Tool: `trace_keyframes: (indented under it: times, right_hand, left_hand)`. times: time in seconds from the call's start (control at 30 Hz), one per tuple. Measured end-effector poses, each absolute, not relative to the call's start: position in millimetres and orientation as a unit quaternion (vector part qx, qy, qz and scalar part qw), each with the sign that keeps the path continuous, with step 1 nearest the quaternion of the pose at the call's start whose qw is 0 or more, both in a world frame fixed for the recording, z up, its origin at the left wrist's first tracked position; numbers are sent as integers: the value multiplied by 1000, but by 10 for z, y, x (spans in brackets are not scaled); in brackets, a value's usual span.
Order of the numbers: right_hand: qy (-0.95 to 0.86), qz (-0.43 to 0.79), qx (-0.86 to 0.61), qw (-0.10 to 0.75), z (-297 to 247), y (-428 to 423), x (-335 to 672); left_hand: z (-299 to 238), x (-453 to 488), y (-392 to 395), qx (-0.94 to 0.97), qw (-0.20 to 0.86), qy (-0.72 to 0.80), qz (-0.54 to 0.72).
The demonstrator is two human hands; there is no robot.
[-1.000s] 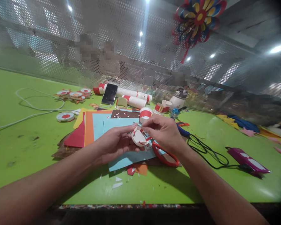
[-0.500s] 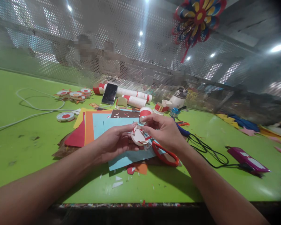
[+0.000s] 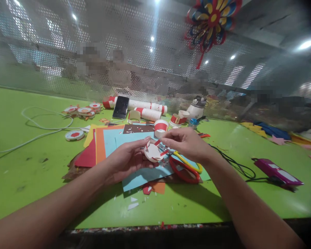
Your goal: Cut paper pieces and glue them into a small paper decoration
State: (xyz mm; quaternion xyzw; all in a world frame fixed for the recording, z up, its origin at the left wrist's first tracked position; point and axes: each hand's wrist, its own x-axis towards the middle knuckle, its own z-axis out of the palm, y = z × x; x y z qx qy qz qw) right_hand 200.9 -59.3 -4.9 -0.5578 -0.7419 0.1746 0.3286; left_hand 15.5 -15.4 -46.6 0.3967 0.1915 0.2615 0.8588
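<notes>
My left hand (image 3: 128, 159) grips a cut paper cup (image 3: 152, 152), white with red strips, its round bottom turned toward me. My right hand (image 3: 187, 143) pinches one of the cup's red-and-white rim strips with thumb and forefinger. Both hands hover over a stack of coloured paper sheets (image 3: 111, 141) on the green table (image 3: 31, 173). Red-handled scissors (image 3: 182, 170) and yellow-handled scissors (image 3: 193, 165) lie on the sheets just under my right wrist.
Red-and-white paper cups (image 3: 161, 127), a stacked row of cups (image 3: 150, 113), a phone (image 3: 120, 107), finished round pieces (image 3: 74, 135), a white cable (image 3: 44, 122), a black cord (image 3: 235, 166), a purple tool (image 3: 278, 173). A perforated metal screen (image 3: 67, 52) stands behind with a paper pinwheel (image 3: 212, 19).
My hands stay on the cup, with my right hand's fingers shifted along its rim strips. The view has moved a little, and yellow-handled scissors now show beside the red ones.
</notes>
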Motion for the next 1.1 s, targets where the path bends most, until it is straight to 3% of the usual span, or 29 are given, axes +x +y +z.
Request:
trace_keyframes:
  times: [0.43,1.1]
  right_hand:
    - [-740,116,-575,329,-95,-624,1860]
    - [-736,133,-578,327,-125,-584,1844]
  left_hand:
    - [-457,160,-182,434,848,176,251]
    - [-484,189,-187,421,852,186,248]
